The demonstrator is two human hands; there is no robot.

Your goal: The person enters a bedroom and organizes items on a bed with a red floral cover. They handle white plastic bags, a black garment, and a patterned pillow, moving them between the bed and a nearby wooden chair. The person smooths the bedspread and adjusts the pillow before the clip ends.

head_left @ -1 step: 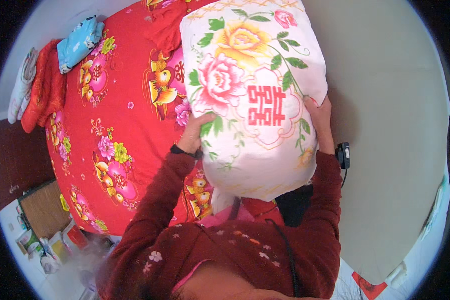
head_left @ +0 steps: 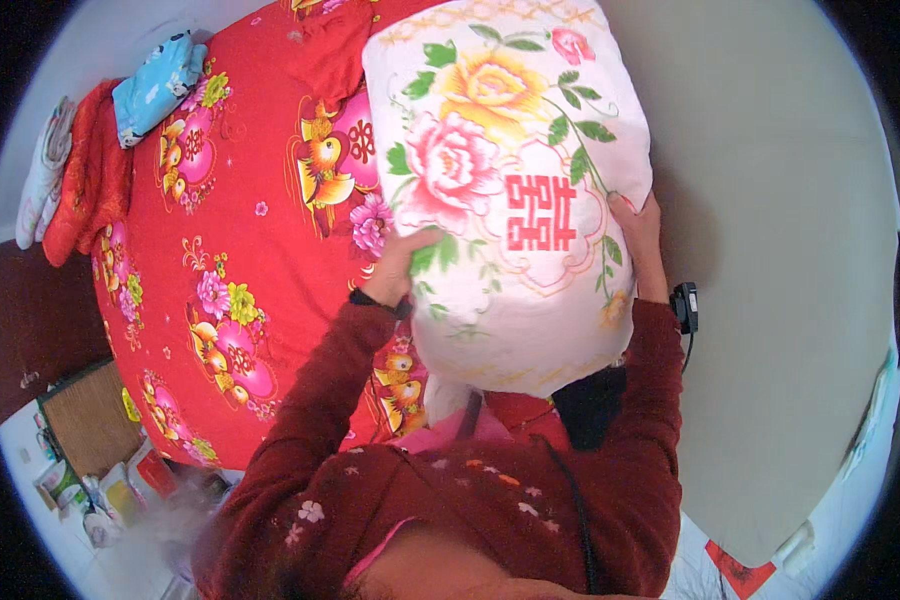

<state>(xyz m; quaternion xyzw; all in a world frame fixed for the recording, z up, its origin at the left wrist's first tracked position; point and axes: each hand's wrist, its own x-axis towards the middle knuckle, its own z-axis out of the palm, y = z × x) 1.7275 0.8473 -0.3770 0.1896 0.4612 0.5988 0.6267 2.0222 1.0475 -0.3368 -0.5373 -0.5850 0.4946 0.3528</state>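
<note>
A plump white pillow (head_left: 525, 320), printed with pink and yellow flowers, green leaves and a red emblem, is held in front of me. My left hand (head_left: 394, 268) grips its left side, thumb on top and fingers hidden beneath. On the opposite side my right hand (head_left: 640, 235) grips the edge the same way, its thumb by a pointed fold of cloth. Under and beside the pillow lies a red bedspread (head_left: 260, 200) with bird and flower patterns.
A blue folded cloth (head_left: 158, 88), a red quilted bundle (head_left: 88, 175) and a white bundle (head_left: 45, 180) lie at the bed's far left. Crumpled red cloth (head_left: 332, 55) rests beside the pillow. A pale wall (head_left: 780, 250) rises close on the right, with a black plug-like device (head_left: 686, 308) near my wrist.
My left hand and the pillow's left side have shifted slightly to the right, and the printed front has slid a little with them. My right hand stays almost where it was.
</note>
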